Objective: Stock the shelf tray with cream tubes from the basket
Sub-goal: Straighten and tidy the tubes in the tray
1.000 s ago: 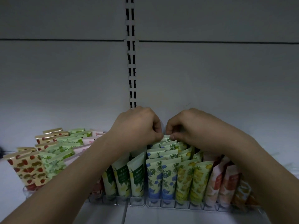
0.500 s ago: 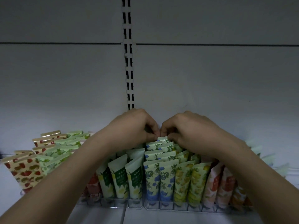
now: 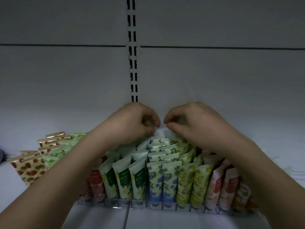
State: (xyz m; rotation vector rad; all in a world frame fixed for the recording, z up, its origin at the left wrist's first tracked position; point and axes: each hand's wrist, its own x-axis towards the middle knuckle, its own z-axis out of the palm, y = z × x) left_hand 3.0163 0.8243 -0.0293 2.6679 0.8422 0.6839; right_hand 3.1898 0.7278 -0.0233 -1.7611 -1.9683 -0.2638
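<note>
While both hands work at the very back of the clear plastic shelf tray point(image 3: 181, 209), I would seat the pale tube point(image 3: 159, 133) straight down behind the blue-flowered cream tubes point(image 3: 162, 177), pressing evenly on both corners so its crimped end lines up with the row. My left hand point(image 3: 137, 121) and right hand point(image 3: 189, 123) hover knuckles-up, fingers curled downward, fingertips apparently pinching that tube's top edge from either side. Both forearms reach over the front rows, so I must keep the wrists high. No basket shows here.
</note>
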